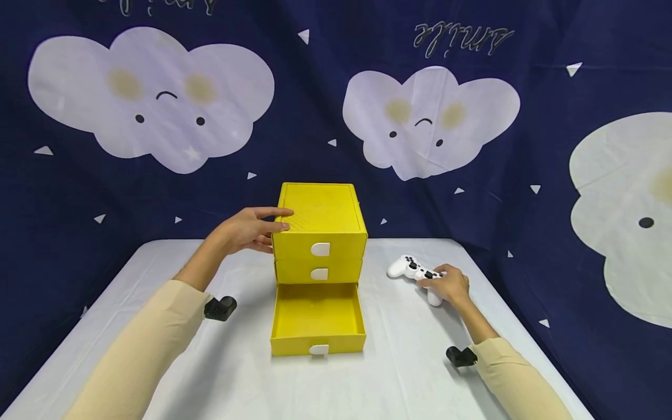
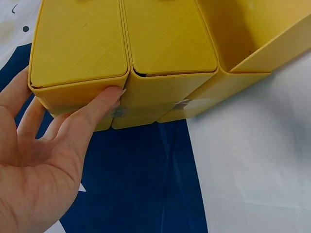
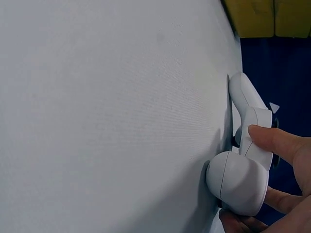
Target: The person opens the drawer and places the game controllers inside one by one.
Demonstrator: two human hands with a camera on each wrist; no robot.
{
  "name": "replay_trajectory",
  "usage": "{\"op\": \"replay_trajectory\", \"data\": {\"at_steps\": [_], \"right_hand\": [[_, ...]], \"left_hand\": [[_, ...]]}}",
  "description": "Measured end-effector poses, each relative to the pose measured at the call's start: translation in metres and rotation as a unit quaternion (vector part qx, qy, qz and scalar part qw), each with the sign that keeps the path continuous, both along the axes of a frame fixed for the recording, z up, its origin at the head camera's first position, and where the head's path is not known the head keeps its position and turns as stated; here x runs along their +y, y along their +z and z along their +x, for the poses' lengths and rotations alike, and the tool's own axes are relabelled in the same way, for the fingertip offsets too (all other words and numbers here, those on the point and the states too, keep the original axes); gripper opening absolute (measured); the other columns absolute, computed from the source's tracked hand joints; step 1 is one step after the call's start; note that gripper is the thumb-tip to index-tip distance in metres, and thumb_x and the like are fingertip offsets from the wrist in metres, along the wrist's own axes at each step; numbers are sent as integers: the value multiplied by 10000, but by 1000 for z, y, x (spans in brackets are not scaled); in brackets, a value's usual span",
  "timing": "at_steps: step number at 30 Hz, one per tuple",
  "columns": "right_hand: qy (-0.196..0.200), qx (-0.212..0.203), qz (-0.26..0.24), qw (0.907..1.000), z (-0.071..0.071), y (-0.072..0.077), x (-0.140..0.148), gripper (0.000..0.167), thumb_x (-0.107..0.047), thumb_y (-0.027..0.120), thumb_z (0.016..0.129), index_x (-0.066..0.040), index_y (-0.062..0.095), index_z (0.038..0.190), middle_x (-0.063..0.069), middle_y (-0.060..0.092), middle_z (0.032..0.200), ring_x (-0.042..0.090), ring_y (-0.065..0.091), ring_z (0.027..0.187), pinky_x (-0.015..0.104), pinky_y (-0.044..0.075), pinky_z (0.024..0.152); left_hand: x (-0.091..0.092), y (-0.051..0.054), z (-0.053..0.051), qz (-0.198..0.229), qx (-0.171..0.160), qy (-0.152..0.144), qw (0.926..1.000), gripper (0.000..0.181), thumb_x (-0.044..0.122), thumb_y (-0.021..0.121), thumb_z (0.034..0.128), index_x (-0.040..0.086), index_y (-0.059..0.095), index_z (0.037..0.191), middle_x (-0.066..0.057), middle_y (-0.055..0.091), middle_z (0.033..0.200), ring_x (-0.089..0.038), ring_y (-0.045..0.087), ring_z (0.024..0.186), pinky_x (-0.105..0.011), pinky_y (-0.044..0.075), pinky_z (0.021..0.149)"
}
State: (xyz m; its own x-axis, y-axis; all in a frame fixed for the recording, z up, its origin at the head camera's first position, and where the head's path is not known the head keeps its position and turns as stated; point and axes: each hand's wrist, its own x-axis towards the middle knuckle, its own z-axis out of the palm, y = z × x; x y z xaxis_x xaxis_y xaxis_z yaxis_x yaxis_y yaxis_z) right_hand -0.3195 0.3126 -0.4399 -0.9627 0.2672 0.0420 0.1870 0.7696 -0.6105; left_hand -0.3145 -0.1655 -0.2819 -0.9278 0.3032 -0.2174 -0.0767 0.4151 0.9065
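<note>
A yellow drawer unit (image 1: 321, 210) with white handles stands mid-table, its bottom drawer (image 1: 317, 315) pulled out with nothing inside. My left hand (image 1: 251, 228) rests against its upper left edge, some fingers over the top and others along the side. In the left wrist view, a digit of the left hand (image 2: 53, 155) presses the side of the top section. To the right of the unit, my right hand (image 1: 448, 284) grips a white game controller (image 1: 401, 266) by its near end. The right wrist view shows the controller (image 3: 238, 182) at the white table surface; contact beneath is unclear.
The table has a white cover (image 1: 388, 373). Behind and beside it hangs a dark blue cloth (image 1: 315, 140) printed with clouds and small triangles. Black devices (image 1: 220, 308) are strapped at both wrists.
</note>
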Motion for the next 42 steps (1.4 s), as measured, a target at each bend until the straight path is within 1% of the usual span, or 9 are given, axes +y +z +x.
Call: {"op": "replay_trajectory", "data": {"at_steps": [5, 11, 16, 20, 25, 31, 36, 39, 42], "right_hand": [[25, 7, 63, 10000, 2, 6, 0, 681, -382, 857, 745, 21, 614, 1237, 315, 600, 1307, 544, 461, 1203, 578, 407, 992], [237, 51, 216, 9995, 5, 23, -4, 669, -395, 864, 740, -1, 629, 1227, 300, 626, 1271, 512, 492, 1157, 549, 433, 937], [521, 52, 338, 9981, 11, 43, -12, 677, -425, 873, 714, -31, 656, 1220, 254, 666, 1202, 469, 506, 1121, 521, 446, 899], [785, 93, 452, 9958, 17, 58, -18, 679, -460, 895, 678, -57, 684, 1183, 219, 694, 1148, 437, 534, 1081, 470, 458, 854], [1153, 124, 627, 9913, 24, 72, -26, 644, -456, 920, 634, -81, 716, 1116, 191, 709, 1122, 349, 596, 992, 364, 460, 763], [1519, -18, 766, 9854, 33, 87, -34, 639, -459, 920, 616, -106, 725, 1111, 151, 713, 1069, 283, 610, 932, 311, 471, 715], [1749, -238, 743, 9815, 43, 100, -42, 643, -456, 927, 607, -135, 722, 1125, 91, 704, 931, 220, 622, 798, 296, 478, 639], [1860, -301, 692, 9797, 48, 104, -48, 625, -443, 939, 597, -153, 726, 1108, 54, 691, 845, 194, 622, 727, 298, 477, 611], [1966, -336, 639, 9778, 53, 108, -53, 601, -423, 947, 591, -160, 727, 1085, 38, 687, 801, 183, 622, 687, 301, 480, 597]], "left_hand": [[1, 0, 0, -41, -27, 24, 10000, 568, 292, 655, 1009, 287, 454, 1541, -149, 519, 1501, -307, 689, 1129, -456, 587, 965], [0, 0, -1, 4, -45, 46, 10000, 566, 285, 655, 1010, 284, 457, 1540, -151, 520, 1501, -300, 695, 1119, -458, 585, 967], [-1, 1, -1, 29, -57, 41, 10000, 572, 287, 661, 1006, 284, 457, 1540, -151, 529, 1494, -285, 706, 1096, -455, 589, 960], [-1, 1, -1, 21, -62, 55, 10000, 574, 291, 661, 1005, 286, 455, 1541, -150, 538, 1486, -280, 711, 1089, -455, 592, 954], [-1, 2, -1, 16, -61, 65, 10000, 573, 291, 659, 1007, 283, 454, 1542, -154, 547, 1477, -274, 714, 1079, -453, 593, 953], [-1, 2, -1, 50, -88, 57, 9999, 569, 278, 655, 1010, 276, 453, 1543, -156, 548, 1477, -261, 722, 1058, -449, 595, 950], [0, 3, 0, 71, -95, 56, 9999, 570, 273, 654, 1011, 274, 452, 1544, -161, 551, 1473, -257, 723, 1057, -448, 594, 952], [0, 3, 0, 70, -113, 69, 9999, 570, 276, 658, 1008, 276, 455, 1542, -159, 553, 1472, -259, 723, 1057, -452, 592, 955], [-1, 3, 0, 77, -110, 65, 9999, 570, 276, 660, 1007, 275, 458, 1540, -159, 555, 1470, -258, 725, 1052, -454, 590, 957]]}}
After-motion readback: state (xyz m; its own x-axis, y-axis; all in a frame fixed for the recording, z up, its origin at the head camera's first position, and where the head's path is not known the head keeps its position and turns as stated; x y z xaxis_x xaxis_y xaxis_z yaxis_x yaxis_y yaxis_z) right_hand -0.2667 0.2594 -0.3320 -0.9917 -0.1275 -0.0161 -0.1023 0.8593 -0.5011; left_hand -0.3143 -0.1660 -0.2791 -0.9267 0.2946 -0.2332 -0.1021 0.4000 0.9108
